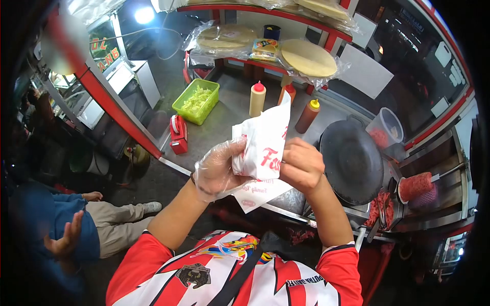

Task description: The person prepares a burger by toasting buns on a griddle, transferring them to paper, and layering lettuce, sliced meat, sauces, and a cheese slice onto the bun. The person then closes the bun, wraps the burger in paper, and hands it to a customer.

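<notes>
A white paper wrapper with red print (261, 148) is held up in front of my chest, over the counter's near edge. My left hand (218, 168), in a clear plastic glove, grips it from the left with the thumb on its face. On its right side, the bare fingers of my right hand (302, 164) are curled and pressed against the paper. What the wrapper contains is hidden. Below both hands lies another printed paper sheet (260, 196). Just beyond the wrapper stand a pale sauce bottle with a red cap (257, 99) and a brown-red bottle with a yellow cap (308, 116).
A round black griddle (352, 162) is close to my right. Behind it are a clear tub (385, 127) and a container of red meat (416, 187). A green basket of shredded lettuce (196, 102) and a red tape dispenser (178, 135) stand left. Flatbreads (309, 57) fill the shelf.
</notes>
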Demonstrator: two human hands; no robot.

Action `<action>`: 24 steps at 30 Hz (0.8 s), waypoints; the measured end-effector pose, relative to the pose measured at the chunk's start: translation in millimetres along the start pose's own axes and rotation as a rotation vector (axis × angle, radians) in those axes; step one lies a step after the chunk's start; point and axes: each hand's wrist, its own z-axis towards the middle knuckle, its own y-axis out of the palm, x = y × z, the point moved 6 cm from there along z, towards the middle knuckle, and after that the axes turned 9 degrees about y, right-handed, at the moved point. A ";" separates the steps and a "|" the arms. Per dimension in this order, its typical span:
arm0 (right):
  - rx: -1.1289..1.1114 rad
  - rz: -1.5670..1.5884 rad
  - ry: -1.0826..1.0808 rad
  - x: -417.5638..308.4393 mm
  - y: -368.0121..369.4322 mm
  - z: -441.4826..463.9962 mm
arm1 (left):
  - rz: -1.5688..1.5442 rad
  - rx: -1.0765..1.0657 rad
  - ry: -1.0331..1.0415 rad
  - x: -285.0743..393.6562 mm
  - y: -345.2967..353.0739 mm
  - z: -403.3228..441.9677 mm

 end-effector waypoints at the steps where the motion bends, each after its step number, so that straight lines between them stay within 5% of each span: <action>1: 0.030 -0.018 0.074 3.4 -4.4 -2.4 | 0.016 0.014 0.046 1.6 6.9 -2.2; 3: 0.089 0.054 0.424 20.7 -11.9 -19.1 | 0.201 0.042 0.143 11.6 10.2 -6.4; 6: -0.040 1.166 1.074 38.1 24.5 -49.6 | 0.470 0.134 0.255 26.7 -3.0 -13.6; 8: -0.002 0.843 1.167 19.8 46.1 -32.1 | 0.658 0.202 0.268 32.1 -11.6 -23.3; 10: -0.148 0.743 1.160 16.2 73.3 -25.0 | 0.644 0.209 0.336 41.4 -5.0 -42.0; 14: -0.086 0.874 1.012 -16.8 100.7 18.8 | 0.405 0.084 0.693 60.9 -12.3 -85.8; 18: -0.055 0.890 0.902 -51.4 141.4 43.8 | 0.064 0.364 1.064 38.0 -60.6 -125.1; 22: -0.123 0.917 0.864 -97.5 198.0 43.4 | -0.074 0.049 1.280 30.5 -72.4 -165.7; 24: -0.158 0.887 0.800 -123.5 226.5 40.6 | -0.071 0.148 1.436 34.2 -71.7 -196.6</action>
